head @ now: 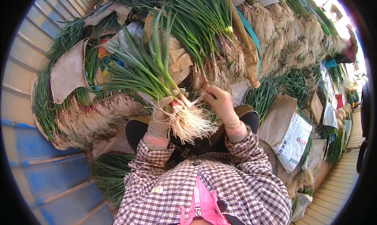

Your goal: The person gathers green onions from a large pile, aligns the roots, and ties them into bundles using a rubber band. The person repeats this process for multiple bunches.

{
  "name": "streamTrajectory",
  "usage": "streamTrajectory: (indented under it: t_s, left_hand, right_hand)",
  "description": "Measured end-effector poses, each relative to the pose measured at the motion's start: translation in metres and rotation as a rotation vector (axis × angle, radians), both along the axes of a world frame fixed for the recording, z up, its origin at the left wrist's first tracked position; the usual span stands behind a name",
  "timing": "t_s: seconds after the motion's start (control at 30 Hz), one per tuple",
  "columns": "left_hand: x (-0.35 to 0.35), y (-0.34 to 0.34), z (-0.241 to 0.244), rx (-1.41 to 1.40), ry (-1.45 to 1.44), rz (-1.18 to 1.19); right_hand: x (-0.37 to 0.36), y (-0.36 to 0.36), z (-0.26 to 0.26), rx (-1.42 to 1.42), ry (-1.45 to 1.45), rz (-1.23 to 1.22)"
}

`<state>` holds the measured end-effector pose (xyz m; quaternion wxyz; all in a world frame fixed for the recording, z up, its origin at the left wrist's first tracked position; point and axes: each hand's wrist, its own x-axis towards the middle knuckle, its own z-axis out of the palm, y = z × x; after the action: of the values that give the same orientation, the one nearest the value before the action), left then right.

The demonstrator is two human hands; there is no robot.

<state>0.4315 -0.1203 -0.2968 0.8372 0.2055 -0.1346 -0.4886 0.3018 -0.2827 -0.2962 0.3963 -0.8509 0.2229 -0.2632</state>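
In the head view, my left hand (pixel 163 108) is closed around the lower stalks of a bunch of green garlic plants (pixel 141 74). The long leaves fan up and to the left, and the pale stringy roots (pixel 190 125) hang below the fist. To the right of the bunch, my right hand (pixel 219 102) pinches a thin whitish strand between thumb and fingertips, close to the stalks; whether it is a root or peeled skin I cannot tell. Both hands appear to wear thin gloves. More green garlic (pixel 218 57) lies with its roots towards me just beyond the hands.
Root-out stacks of plants (pixel 277 36) fill the back right, and another pile (pixel 91 113) lies at left. Sacking sheets (pixel 69 70) and a printed sack (pixel 294 142) cover parts. A ribbed metal wall (pixel 56 166) rises at left. Another person (pixel 349 46) is at far right.
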Motion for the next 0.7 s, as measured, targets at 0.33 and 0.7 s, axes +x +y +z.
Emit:
streamTrajectory:
  t_s: [0.33, 0.7]
  left_hand:
    - [0.013, -0.001, -0.017, -0.192, 0.253, -0.107]
    - [-0.013, -0.012, 0.004, 0.297, 0.067, -0.005]
  right_hand:
    - [-0.012, -0.022, -0.047, -0.191, 0.345, -0.064]
    - [-0.010, 0.035, -0.001, -0.047, -0.030, 0.251]
